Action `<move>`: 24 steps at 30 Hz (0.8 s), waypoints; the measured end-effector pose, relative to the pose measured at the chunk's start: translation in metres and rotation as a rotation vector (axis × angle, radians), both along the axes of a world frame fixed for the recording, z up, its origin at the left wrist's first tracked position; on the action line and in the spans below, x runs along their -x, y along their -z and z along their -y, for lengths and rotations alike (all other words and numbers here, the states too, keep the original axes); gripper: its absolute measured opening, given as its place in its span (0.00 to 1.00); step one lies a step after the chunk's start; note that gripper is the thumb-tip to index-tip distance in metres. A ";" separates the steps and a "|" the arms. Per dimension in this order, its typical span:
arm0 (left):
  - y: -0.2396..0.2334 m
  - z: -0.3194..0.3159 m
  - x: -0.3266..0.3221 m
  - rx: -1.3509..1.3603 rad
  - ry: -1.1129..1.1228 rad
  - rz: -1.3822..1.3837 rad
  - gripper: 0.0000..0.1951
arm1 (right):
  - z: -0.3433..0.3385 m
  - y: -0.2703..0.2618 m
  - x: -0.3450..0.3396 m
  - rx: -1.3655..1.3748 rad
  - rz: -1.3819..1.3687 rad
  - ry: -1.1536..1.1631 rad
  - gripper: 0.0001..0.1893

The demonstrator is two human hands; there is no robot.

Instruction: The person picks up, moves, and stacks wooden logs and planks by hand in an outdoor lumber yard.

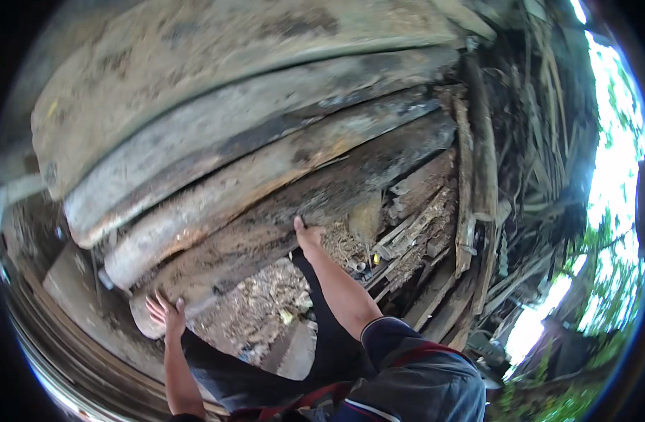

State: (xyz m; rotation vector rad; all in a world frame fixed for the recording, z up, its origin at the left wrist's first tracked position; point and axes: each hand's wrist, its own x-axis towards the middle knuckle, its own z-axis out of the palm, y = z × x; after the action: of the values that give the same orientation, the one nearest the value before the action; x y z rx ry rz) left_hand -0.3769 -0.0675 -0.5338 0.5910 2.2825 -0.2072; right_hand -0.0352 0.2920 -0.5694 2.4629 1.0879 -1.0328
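Several long, weathered wooden planks lie side by side in front of me. My left hand (pixel 167 314) rests with fingers spread near the left end of the nearest plank (pixel 222 258), a dark brown one. Farther right, my right hand (pixel 307 235) touches the same plank's near edge, thumb on top; its other fingers are partly hidden. Beyond this plank lie a paler plank (pixel 238 195), a grey plank (pixel 196 126) and a very wide board (pixel 206 58). Neither hand has closed around anything.
Wood chips (pixel 269 295) litter the ground between my legs. Broken wood pieces (pixel 417 232) are heaped at the right, beside an upright-looking round log (pixel 480 142) and dry stalks (pixel 544 105). A brown board (pixel 85 306) lies at the lower left. Green foliage shows at the far right.
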 end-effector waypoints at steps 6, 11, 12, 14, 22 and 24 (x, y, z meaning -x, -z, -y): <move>0.008 -0.027 0.048 0.022 -0.091 0.326 0.45 | -0.007 -0.124 -0.024 0.114 -0.344 -0.586 0.41; -0.074 -0.089 0.054 -0.636 -0.031 0.299 0.31 | 0.191 -0.293 -0.137 0.212 0.129 -0.461 0.28; -0.130 -0.104 0.052 -0.664 -0.006 0.296 0.31 | 0.240 -0.334 -0.158 0.338 0.203 -0.548 0.24; -0.262 -0.113 0.062 -0.679 -0.466 0.870 0.23 | 0.351 -0.372 -0.193 0.503 0.141 -0.436 0.21; -0.311 0.055 0.112 -0.262 -0.083 0.537 0.19 | 0.413 -0.278 -0.152 0.475 -0.238 -0.968 0.13; -0.266 0.100 0.129 -0.006 -0.102 0.404 0.21 | 0.358 -0.262 -0.134 -0.081 -0.397 -0.404 0.12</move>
State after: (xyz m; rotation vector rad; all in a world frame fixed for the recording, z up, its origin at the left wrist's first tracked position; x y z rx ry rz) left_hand -0.5056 -0.1672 -0.2676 0.4689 1.9154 -0.0258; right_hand 0.0984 -0.0660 -0.3071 2.0069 1.6884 -1.3879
